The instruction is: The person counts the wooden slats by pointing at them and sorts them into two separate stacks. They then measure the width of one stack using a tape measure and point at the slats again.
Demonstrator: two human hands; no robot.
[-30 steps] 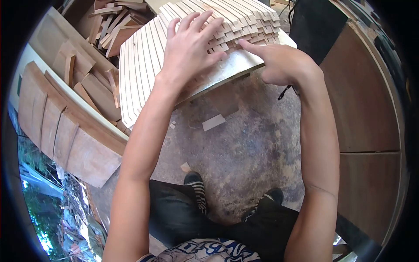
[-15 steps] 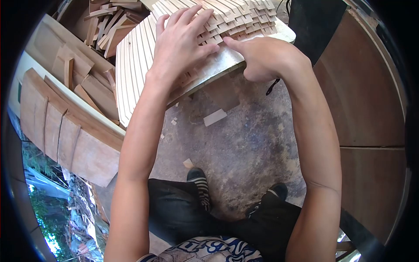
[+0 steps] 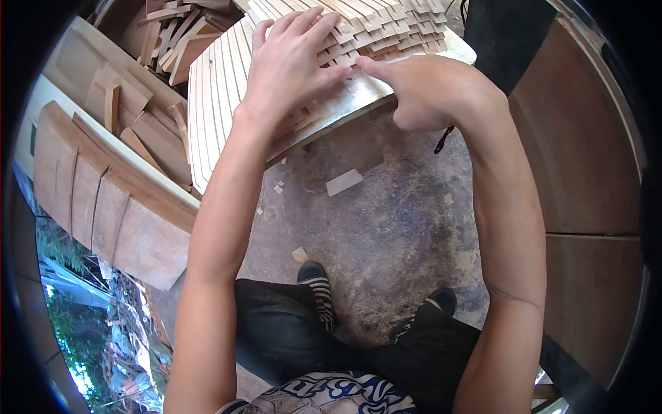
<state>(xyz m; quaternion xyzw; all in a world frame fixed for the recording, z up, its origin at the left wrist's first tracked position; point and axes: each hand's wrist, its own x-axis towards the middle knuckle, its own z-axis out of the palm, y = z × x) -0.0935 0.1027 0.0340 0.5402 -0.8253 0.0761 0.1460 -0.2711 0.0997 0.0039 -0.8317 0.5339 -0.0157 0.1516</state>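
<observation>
Pale wooden strips (image 3: 222, 86) lie side by side and in stepped layers on a light-topped table (image 3: 345, 105). My left hand (image 3: 293, 58) rests on the strips with its fingers spread and its thumb toward the near ends; it grips nothing. At the table's near edge, my right hand (image 3: 431, 86) points its index finger at the strip ends, close to my left thumb. The other fingers of my right hand are curled under and mostly hidden, so whether they hold anything is unclear.
Loose wood offcuts (image 3: 183, 41) are heaped at the upper left, beside a bin (image 3: 58, 90) with more pieces. Curved brown boards (image 3: 138, 241) stand at the left. Brown panels (image 3: 586, 138) line the right. A white block (image 3: 344, 182) lies on the floor near my feet.
The whole view has shifted slightly, with the table and panels a little further right. My hands keep nearly the same pose at the strips.
</observation>
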